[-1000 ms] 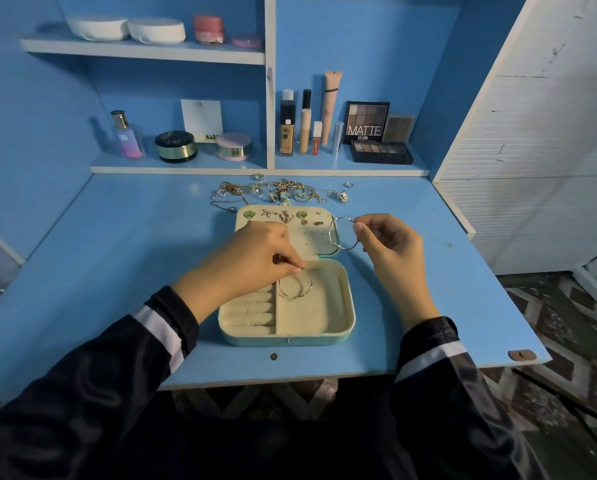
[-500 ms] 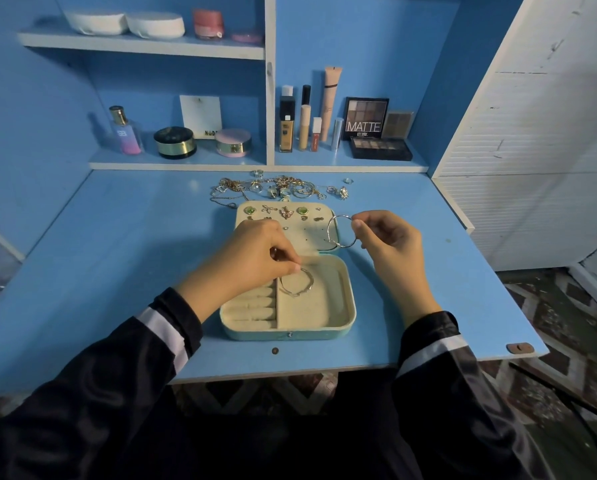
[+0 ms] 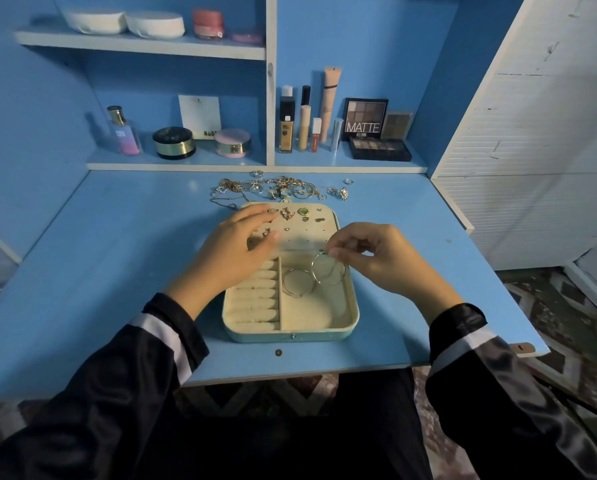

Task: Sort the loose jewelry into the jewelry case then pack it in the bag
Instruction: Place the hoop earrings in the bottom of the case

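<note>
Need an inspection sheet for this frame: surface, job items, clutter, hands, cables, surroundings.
Surface: blue desk, in use as the work area.
Job's things: jewelry case open, lid lying flat with earrings pinned on it; one bangle lies in the right compartment; loose jewelry is heaped behind the case; no bag seen.
Clutter: cosmetics on the shelves behind the desk.
Hands: left hand open over the lid; right hand pinches a hoop over the right compartment.
Cables: nothing seen.
Surroundings: white slatted panel at right; patterned floor below.
</note>
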Tool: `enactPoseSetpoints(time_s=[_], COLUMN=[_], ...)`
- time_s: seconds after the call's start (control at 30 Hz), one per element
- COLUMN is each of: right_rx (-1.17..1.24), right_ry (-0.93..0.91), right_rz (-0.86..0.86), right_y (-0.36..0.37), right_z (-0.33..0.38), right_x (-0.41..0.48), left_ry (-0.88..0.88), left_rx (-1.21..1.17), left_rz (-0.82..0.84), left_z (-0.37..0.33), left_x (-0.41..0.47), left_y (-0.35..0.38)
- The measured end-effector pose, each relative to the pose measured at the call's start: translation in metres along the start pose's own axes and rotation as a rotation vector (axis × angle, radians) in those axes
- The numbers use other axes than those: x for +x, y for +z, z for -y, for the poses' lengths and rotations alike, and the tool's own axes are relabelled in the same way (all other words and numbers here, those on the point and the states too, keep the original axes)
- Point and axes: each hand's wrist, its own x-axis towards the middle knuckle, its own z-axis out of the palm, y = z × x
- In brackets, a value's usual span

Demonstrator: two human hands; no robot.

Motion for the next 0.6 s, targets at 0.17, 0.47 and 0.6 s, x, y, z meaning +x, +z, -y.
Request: enactPoseSetpoints(time_s=[0.17, 0.47, 0.6], right_rx=[-0.17, -0.245, -0.336], right_ry=[-0.056, -0.205, -0.271], right_rz=[0.087, 0.074, 0.053], right_y=[0.003, 0.009, 0.011], right_z=[0.0, 0.001, -0.001], right_x=[0.004, 0.004, 0.006], left_ry=[0.013, 0.001, -0.007], left_rx=[-0.01, 0.014, 0.011], left_rz=[0.021, 0.096, 0.103], left_z=[0.002, -0.001, -0.002], left_x=[-0.001, -0.003, -0.003], left_y=[0.002, 0.002, 0.002])
